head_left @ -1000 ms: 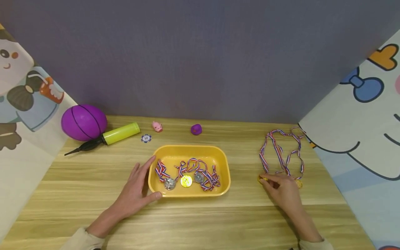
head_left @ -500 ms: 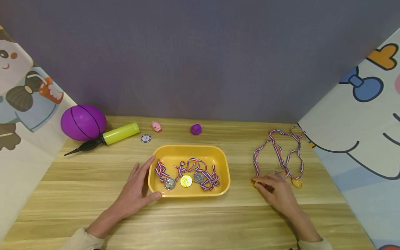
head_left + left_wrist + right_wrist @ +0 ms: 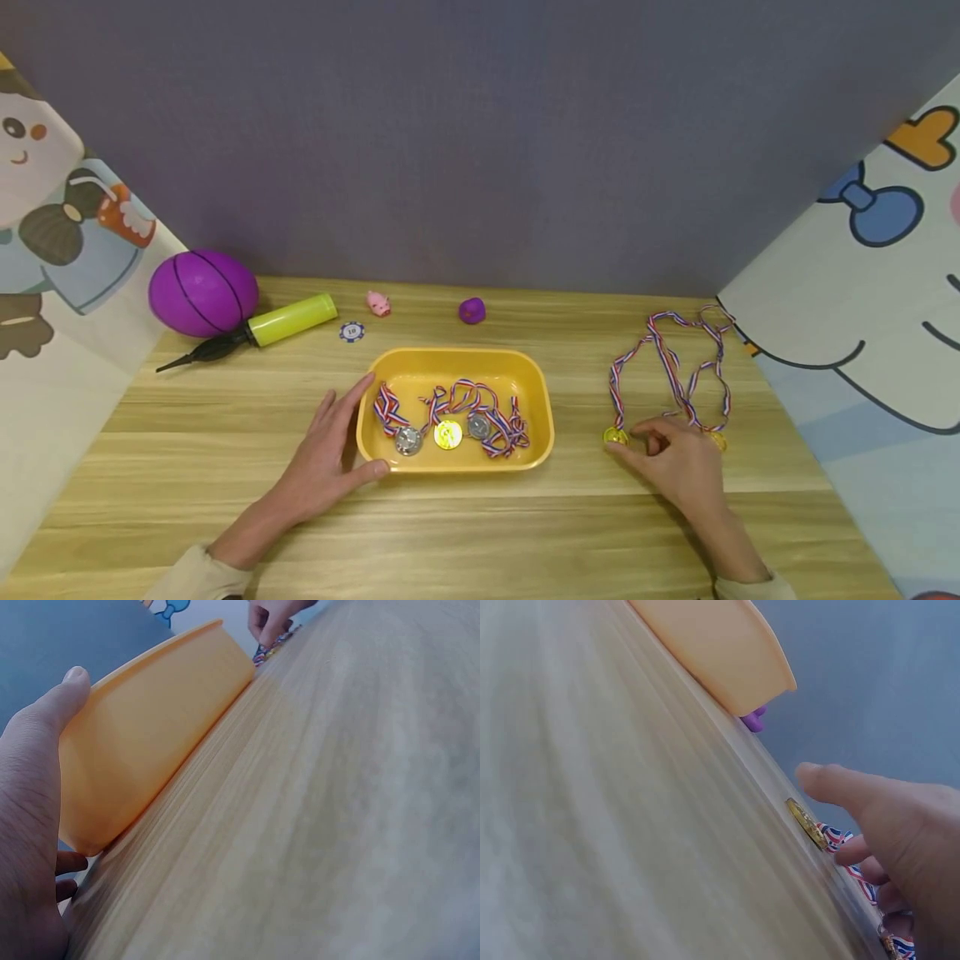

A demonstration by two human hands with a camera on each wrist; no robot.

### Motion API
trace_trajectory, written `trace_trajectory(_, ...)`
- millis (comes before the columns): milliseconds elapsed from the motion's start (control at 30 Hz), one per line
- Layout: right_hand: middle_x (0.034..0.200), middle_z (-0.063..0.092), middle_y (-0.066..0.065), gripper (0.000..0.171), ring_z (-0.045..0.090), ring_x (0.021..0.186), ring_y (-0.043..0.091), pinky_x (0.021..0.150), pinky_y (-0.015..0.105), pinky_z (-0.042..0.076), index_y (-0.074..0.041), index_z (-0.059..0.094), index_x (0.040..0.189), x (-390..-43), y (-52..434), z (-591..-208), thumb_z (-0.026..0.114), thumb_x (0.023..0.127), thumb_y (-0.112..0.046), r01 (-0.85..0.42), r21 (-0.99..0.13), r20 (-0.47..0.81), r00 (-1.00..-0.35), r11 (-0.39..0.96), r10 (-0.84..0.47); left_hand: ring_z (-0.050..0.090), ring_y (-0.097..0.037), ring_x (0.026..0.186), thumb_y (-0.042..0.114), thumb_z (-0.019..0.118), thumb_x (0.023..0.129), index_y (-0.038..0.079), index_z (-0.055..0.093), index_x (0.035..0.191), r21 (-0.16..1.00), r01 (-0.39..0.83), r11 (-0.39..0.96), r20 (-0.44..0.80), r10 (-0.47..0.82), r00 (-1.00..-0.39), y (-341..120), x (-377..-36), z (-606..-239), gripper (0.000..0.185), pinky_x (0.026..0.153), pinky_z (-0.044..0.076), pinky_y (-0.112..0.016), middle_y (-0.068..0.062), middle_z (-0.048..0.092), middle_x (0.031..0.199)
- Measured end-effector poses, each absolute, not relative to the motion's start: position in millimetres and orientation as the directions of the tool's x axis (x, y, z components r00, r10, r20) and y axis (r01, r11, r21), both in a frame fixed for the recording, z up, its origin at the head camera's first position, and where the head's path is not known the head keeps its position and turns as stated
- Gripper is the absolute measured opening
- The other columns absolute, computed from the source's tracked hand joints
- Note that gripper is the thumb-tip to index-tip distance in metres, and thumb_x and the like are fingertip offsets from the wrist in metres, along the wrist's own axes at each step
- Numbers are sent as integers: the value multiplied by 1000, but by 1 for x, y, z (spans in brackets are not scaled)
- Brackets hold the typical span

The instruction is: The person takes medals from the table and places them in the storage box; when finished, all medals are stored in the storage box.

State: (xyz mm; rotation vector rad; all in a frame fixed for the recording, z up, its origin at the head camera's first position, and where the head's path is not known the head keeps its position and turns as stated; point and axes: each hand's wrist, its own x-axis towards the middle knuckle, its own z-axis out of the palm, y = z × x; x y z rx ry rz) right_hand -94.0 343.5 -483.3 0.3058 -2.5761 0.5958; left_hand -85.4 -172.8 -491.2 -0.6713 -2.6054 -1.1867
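A yellow tray (image 3: 457,465) holds two silver medals (image 3: 408,441) and a gold one (image 3: 447,435) with striped ribbons. My left hand (image 3: 318,454) rests against its left end, thumb at the near rim and straight fingers along the side. On the table to the right, a gold medal (image 3: 615,436) lies flat, its red, white and blue ribbon (image 3: 615,383) stretching away behind it. Close beside this medal is my right hand (image 3: 678,462), thumb and forefinger parted with nothing between them. A second gold medal (image 3: 717,440) is partly hidden behind that hand.
A purple ball (image 3: 202,293), a yellow-green hand pump (image 3: 288,320), a poker chip (image 3: 352,332), a pink pig figure (image 3: 378,303) and a small purple toy (image 3: 472,311) lie beyond the tray. A grey wall (image 3: 480,150) borders the table's back.
My right hand slid the gold medal left, its ribbon following, then let go and drew back slightly right. My left hand and the tray have stayed put.
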Motion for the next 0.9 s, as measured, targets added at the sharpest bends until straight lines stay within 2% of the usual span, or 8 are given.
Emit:
trace_trajectory(100,65,52,-16,37,42,59,-2,51,24,40,-20,82,85,-93,342,-483,107,66,-38,-271,-371,444,-892,888,-87,43,-54,155,81,64,97,19,18,179,674,462,577,336,318,-887,-173,-85,-491,113,138,3,-62,-21,39,176)
trace_trajectory(233,65,53,-15,33,44,59,-1,52,25,41,-19,82,87,-93,341,-484,106,70,-32,-256,-409,408,-910,876,-75,41,-54,156,80,66,97,21,17,180,682,446,580,318,315,-894,-173,-85,-490,113,138,4,-64,-21,38,177)
trace_trajectory(567,65,45,-18,29,39,60,-2,53,22,38,-14,87,112,-93,336,-484,96,85,-12,-351,-466,368,-912,812,-183,41,-54,156,83,61,97,21,17,180,681,447,580,320,313,-894,-172,-84,-490,113,138,4,-63,-21,37,177)
trace_trajectory(767,64,45,-14,37,38,58,1,52,24,37,-11,86,116,-91,334,-482,100,83,-17,-255,-520,310,-946,815,-97,40,-55,157,83,62,97,21,16,180,681,441,585,313,313,-897,-173,-84,-492,113,137,4,-65,-21,37,177)
trace_trajectory(900,65,46,-11,40,38,56,2,50,24,37,-9,86,116,-91,335,-482,102,81,-21,-200,-545,280,-959,814,-47,39,-54,157,79,67,96,22,16,180,690,430,582,300,311,-902,-174,-85,-493,113,138,3,-63,-21,37,177)
